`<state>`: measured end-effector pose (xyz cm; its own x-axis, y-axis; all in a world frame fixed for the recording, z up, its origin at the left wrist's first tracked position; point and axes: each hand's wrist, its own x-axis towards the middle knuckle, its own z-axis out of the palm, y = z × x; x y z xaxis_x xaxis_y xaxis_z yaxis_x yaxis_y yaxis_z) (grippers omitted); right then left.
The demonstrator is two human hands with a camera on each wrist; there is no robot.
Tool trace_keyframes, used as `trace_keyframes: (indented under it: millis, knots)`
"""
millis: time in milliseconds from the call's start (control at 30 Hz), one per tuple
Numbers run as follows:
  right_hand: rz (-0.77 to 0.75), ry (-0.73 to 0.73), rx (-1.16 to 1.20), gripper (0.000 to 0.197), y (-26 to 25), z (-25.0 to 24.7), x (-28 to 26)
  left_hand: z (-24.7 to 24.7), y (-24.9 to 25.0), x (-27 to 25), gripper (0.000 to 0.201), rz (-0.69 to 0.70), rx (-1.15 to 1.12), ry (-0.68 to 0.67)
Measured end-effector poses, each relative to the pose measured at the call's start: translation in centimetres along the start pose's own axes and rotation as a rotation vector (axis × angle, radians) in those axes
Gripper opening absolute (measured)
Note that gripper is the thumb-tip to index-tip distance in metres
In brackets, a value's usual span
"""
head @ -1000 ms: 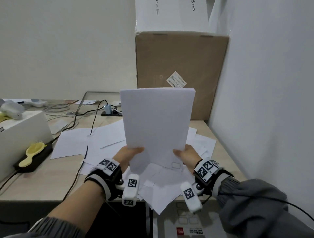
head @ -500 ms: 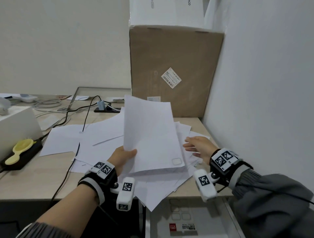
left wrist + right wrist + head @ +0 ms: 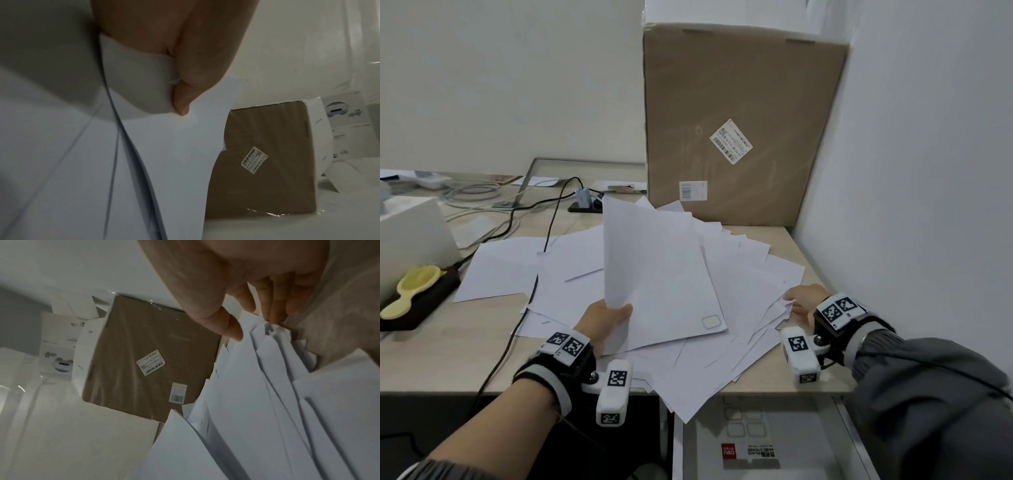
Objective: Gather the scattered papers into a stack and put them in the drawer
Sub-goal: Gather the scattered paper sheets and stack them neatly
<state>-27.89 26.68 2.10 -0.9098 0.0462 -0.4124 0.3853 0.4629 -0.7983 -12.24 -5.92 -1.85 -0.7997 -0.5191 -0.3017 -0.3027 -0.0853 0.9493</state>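
My left hand (image 3: 616,313) grips the lower left edge of a stack of white papers (image 3: 657,274), thumb on top, and holds it tilted above the desk; the left wrist view shows the thumb (image 3: 180,104) pinching the stack (image 3: 164,162). Loose papers (image 3: 750,274) lie fanned across the desk (image 3: 448,349) beneath and beside the stack. My right hand (image 3: 799,303) is at the right end of the fan. In the right wrist view its thumb and fingers (image 3: 275,314) pinch the crumpled corners of several loose papers (image 3: 257,386). An open drawer (image 3: 835,442) shows below the desk's front edge.
A tall cardboard box (image 3: 739,130) stands at the back of the desk against the right wall (image 3: 911,171). A black cable (image 3: 551,233) runs over the left sheets. A yellow scoop (image 3: 410,287) on a black tray and a white box (image 3: 410,236) sit at the left.
My right hand let go of the stack and moved right and down to the corners of the fanned sheets. My left hand alone now holds the stack, lowered and tilted.
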Motion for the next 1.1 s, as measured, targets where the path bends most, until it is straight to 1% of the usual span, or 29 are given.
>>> trace_keyframes:
  millis: [33, 133, 233, 300, 333, 400, 467, 500, 533, 567, 633, 733, 800, 867, 933, 1000, 1100]
  knots:
    - [-0.006, -0.005, -0.023, 0.012, -0.2, 0.0, 0.0, 0.0, 0.0, -0.1, 0.022, -0.001, -0.003, -0.003]
    - [-0.017, -0.011, -0.065, 0.025, -0.4, 0.1, 0.3, -0.1, -0.1, -0.1, 0.022, 0.001, -0.007, -0.008]
    - [-0.009, -0.002, -0.117, 0.02, -0.2, 0.2, 0.7, -0.1, -0.3, 0.2, 0.022, 0.005, -0.002, -0.011]
    - [0.006, 0.013, -0.143, 0.013, -0.3, 0.6, 1.0, 0.0, -0.4, 0.2, 0.019, 0.016, 0.0, -0.015]
    - [0.01, 0.025, -0.145, 0.012, -0.6, 0.9, 0.9, 0.0, -0.4, 0.3, 0.016, 0.02, 0.001, -0.019]
    - [-0.004, 0.035, -0.182, 0.028, -1.4, 1.6, 0.8, -0.1, -0.5, 0.5, 0.012, 0.016, -0.005, -0.028]
    - [-0.031, 0.076, -0.355, 0.055, -1.8, 2.0, 1.0, -0.2, -0.6, 0.7, 0.013, 0.01, -0.017, -0.04]
    - [-0.058, 0.117, -0.452, 0.064, -1.8, 2.2, 1.0, -0.2, -0.7, 0.9, 0.012, 0.009, -0.017, -0.045]
    - [-0.086, 0.139, -0.498, 0.066, -1.9, 2.6, 1.0, -0.3, -0.8, 1.0, 0.011, 0.012, -0.012, -0.047]
    - [-0.116, 0.132, -0.504, 0.062, -1.9, 3.0, 1.1, -0.3, -0.8, 1.0, 0.009, 0.018, -0.006, -0.047]
    - [-0.177, 0.082, -0.334, 0.047, -1.9, 4.0, 1.2, -0.3, -1.0, 1.2, 0.008, 0.026, 0.002, -0.047]
    - [-0.17, 0.047, -0.158, 0.039, -2.0, 4.7, 0.4, -0.3, -1.0, 1.2, 0.009, 0.023, -0.001, -0.048]
    - [-0.149, 0.043, -0.159, 0.039, -2.0, 4.8, 0.7, -0.4, -1.0, 1.3, 0.011, 0.017, -0.013, -0.06]
    - [-0.126, 0.057, -0.219, 0.048, -1.8, 4.4, 1.2, -0.4, -1.0, 1.3, 0.01, 0.023, -0.012, -0.059]
    - [-0.128, 0.066, -0.244, 0.051, -1.6, 3.8, 1.5, -0.4, -1.1, 1.5, 0.007, 0.023, -0.001, -0.043]
    - [-0.168, 0.133, -0.225, 0.046, -1.3, 2.9, 2.0, -0.4, -1.2, 1.7, 0.01, 0.018, 0.011, -0.026]
    - [-0.226, 0.24, -0.168, 0.044, -1.6, 1.1, 1.8, -0.4, -1.4, 2.2, 0.023, 0.006, 0.016, -0.016]
